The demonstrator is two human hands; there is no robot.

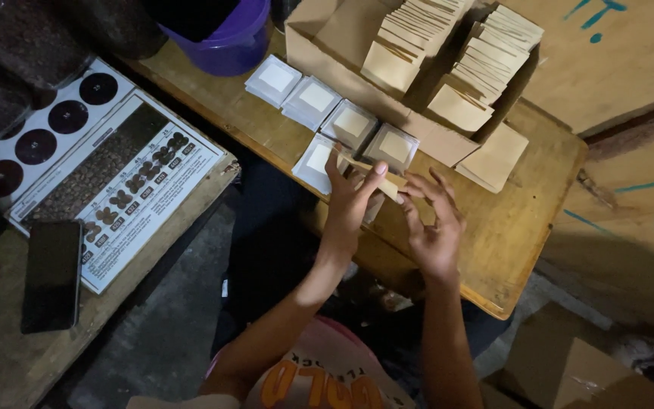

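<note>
My left hand (351, 198) and my right hand (433, 223) meet over the near edge of a wooden bench (516, 227). Between them they hold a small tan paper pouch (389, 184); the left fingers pinch its left end, the right fingers touch its right end. Just beyond the hands lie several stacks of small square clear-windowed packets (313, 98) in a row. Behind them stands an open cardboard box (387, 106) filled with upright rows of tan pouches (463, 76).
A purple tub (228, 45) stands at the bench's far left. On a lower table at left lie a printed chart of bean samples (115, 174) and a dark phone (52, 274). Flat tan pouches (497, 155) lie right of the box. Cardboard sheets lean at right.
</note>
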